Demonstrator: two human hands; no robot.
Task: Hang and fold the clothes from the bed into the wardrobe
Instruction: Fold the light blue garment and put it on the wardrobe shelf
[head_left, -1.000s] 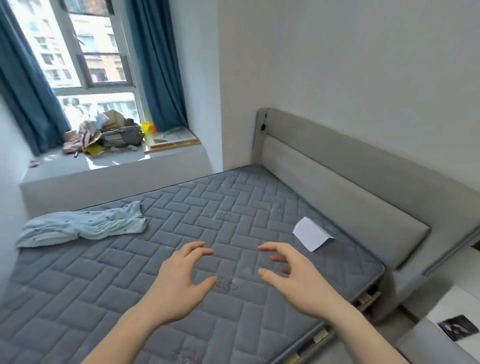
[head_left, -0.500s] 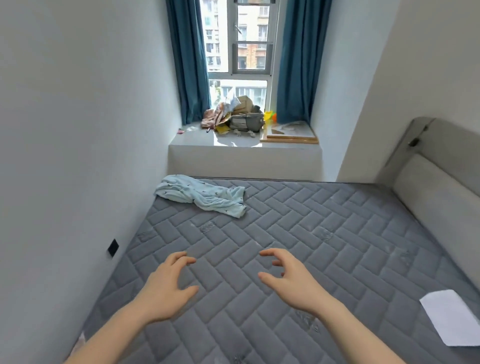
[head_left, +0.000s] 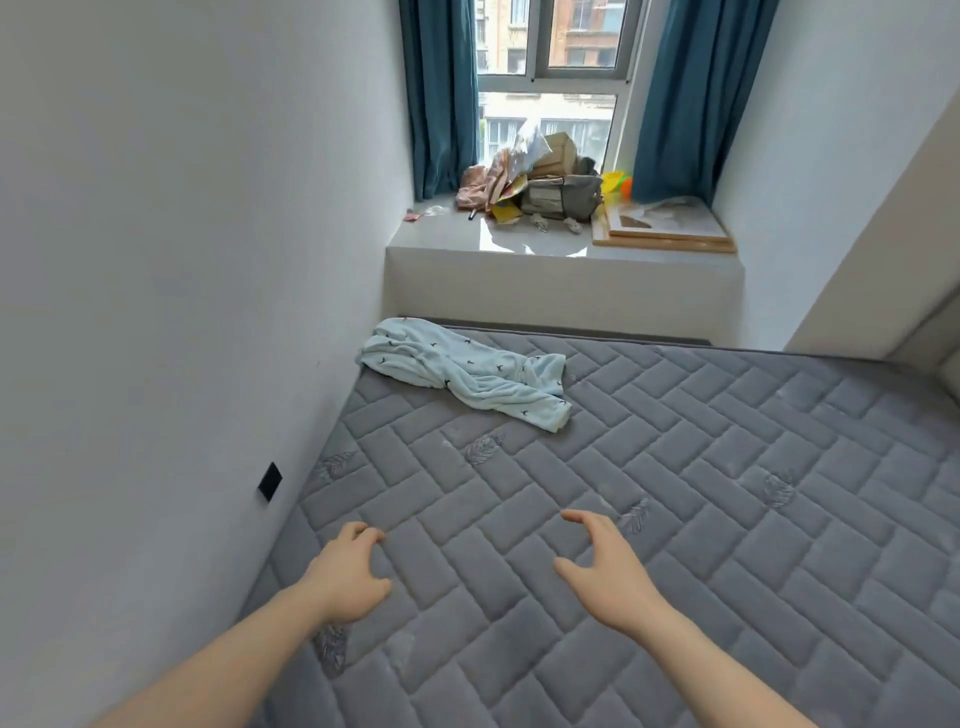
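Wall (head_left: 182, 260): white, runs down the left side, meets the mattress's left edge.
Socket plate (head_left: 270, 481): small, black, low on that wall, near the mattress's left edge.
Left hand (head_left: 347, 577): bare, palm down over the near-left part of the mattress; fingers (head_left: 363, 535) loosely curled, grasping nothing. Contact with the quilting cannot be told.
Garment (head_left: 467, 373): pale blue with small dark marks, crumpled in a long twist at the far-left corner of the mattress, one end by the wall, the other trailing toward the middle. Well apart from both hands.
Mattress (head_left: 701, 493): grey, quilted in a brick-like pattern, no sheet; fills the lower right.
Right hand (head_left: 605, 564): bare, raised over the near-middle of the mattress, thumb spread, fingers bent but released, grasping nothing.
Window ledge (head_left: 561, 270): white, past the mattress's far edge.
Clutter pile (head_left: 540, 187): bags, papers and cloth on the ledge's middle.
Flat boards (head_left: 665, 228): stacked at the ledge's right end.
Curtains (head_left: 675, 93): dark blue, on either side of the window.
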